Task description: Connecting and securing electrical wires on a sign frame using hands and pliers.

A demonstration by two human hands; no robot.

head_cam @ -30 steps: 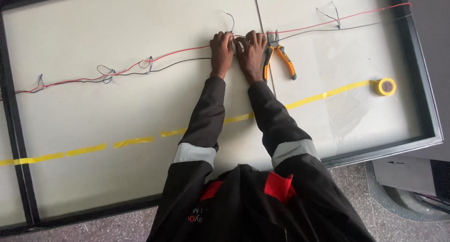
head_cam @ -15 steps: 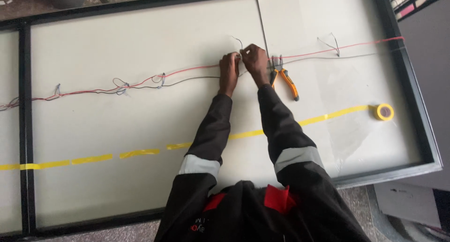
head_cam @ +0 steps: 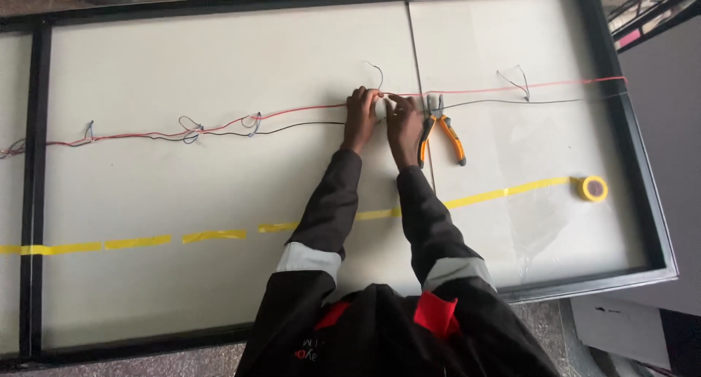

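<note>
both hands meet near the far edge of the surface (head_cam: 219, 48), at its middle seam. the left hand (head_cam: 360, 116) and right hand (head_cam: 404, 121) sit side by side, fingers pinched on the red wire (head_cam: 292, 112), whose long axis runs left to right along the far edge. a black wire (head_cam: 299, 126) lies just beside it, parallel. orange-handled pliers (head_cam: 442, 132) lie just right of the right hand, handles toward the near edge. a yellow tape roll (head_cam: 594, 188) rests near the right edge.
</note>
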